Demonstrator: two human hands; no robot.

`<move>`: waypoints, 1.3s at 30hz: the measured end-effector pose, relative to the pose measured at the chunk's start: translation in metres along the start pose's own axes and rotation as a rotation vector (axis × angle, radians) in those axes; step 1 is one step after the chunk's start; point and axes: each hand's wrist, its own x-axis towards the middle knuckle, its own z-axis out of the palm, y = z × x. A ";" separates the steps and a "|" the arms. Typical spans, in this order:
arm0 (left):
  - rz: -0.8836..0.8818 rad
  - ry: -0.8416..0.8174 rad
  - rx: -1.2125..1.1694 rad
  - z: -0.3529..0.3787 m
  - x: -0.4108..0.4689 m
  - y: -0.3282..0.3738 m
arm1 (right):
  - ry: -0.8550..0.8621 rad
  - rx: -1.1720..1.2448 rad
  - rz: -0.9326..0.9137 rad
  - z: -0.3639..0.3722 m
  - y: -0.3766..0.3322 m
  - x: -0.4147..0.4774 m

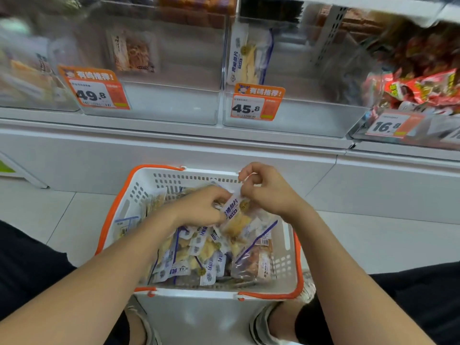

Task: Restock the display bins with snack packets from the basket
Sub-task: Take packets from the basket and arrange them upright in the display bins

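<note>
– Over the basket (159,168), where's the packet (235,207)?
– Atop the pile, pinched by both hands: left hand (201,207) on its nine o'clock edge, right hand (268,192) on its top corner. Its long axis runs about eleven to five.
– And the bin (298,115)?
– Twelve o'clock, well apart; the right hand is nearer. Blur hides how full it is, and the packet's lower end is lost among the others.

Glossy plastic packets (239,220); perforated plastic basket (199,179)

Packets (209,257) crowd the basket (286,275); the middle bin (311,115) stands nearly bare.
</note>
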 end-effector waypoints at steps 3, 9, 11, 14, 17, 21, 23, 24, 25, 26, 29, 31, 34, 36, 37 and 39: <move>0.006 0.099 -0.303 -0.019 -0.009 0.014 | 0.130 0.240 -0.032 -0.014 -0.010 -0.002; 0.091 0.536 -0.470 -0.043 -0.017 0.043 | 0.151 0.466 -0.060 -0.024 -0.019 -0.010; 0.134 0.644 -0.480 -0.047 -0.017 0.058 | 0.166 0.480 -0.082 -0.018 -0.028 -0.010; 0.184 0.805 -0.476 -0.055 -0.013 0.079 | 0.261 0.499 -0.170 -0.015 -0.048 -0.008; 0.197 0.895 -0.425 -0.070 -0.006 0.100 | 0.360 0.458 -0.236 -0.021 -0.073 0.002; 0.274 1.008 -0.063 -0.098 -0.001 0.127 | 0.503 0.606 -0.187 -0.050 -0.113 0.023; 0.272 1.023 0.234 -0.114 0.002 0.131 | 0.560 0.634 -0.131 -0.070 -0.132 0.039; 0.263 0.998 0.403 -0.121 0.004 0.131 | 0.576 0.599 -0.113 -0.079 -0.139 0.051; 0.255 0.946 0.556 -0.127 0.008 0.128 | 0.592 0.535 -0.103 -0.087 -0.143 0.064; 0.242 0.868 0.686 -0.133 0.012 0.123 | 0.610 0.461 -0.093 -0.094 -0.145 0.078; 0.213 0.707 0.840 -0.139 0.023 0.109 | 0.661 0.244 -0.045 -0.107 -0.147 0.115; 0.183 0.693 0.823 -0.137 0.030 0.105 | 0.611 0.136 -0.037 -0.113 -0.148 0.136; 0.198 0.736 0.816 -0.135 0.039 0.108 | 0.521 -0.012 -0.004 -0.120 -0.142 0.163; 0.226 0.758 0.814 -0.135 0.044 0.108 | 0.509 -0.105 0.005 -0.124 -0.133 0.174; 0.235 0.766 0.821 -0.135 0.047 0.107 | 0.506 -0.129 0.008 -0.125 -0.129 0.179; 0.245 0.780 0.865 -0.136 0.053 0.101 | 0.496 -0.150 0.032 -0.129 -0.120 0.188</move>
